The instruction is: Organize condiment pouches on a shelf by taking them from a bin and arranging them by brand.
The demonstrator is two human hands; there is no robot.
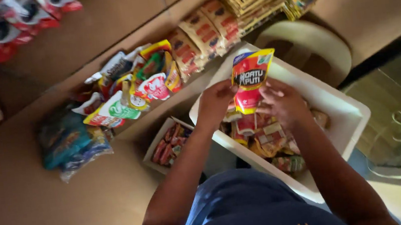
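My left hand [216,103] and my right hand [283,102] together hold up a red, yellow and blue pouch [250,79] above a white rectangular bin [346,111]. The bin is filled with several more small packets [269,140] in red and yellow. My left hand grips the pouch at its left edge and my right hand at its right edge. Both forearms reach forward from my blue shirt at the bottom of the view.
A small open carton [155,147] of reddish packets sits left of the bin. Colourful sachets [132,87] and stacked snack packs [201,34] line a shelf beyond. A round pale stool [313,44] stands behind the bin. Blue packets [65,140] lie at the left.
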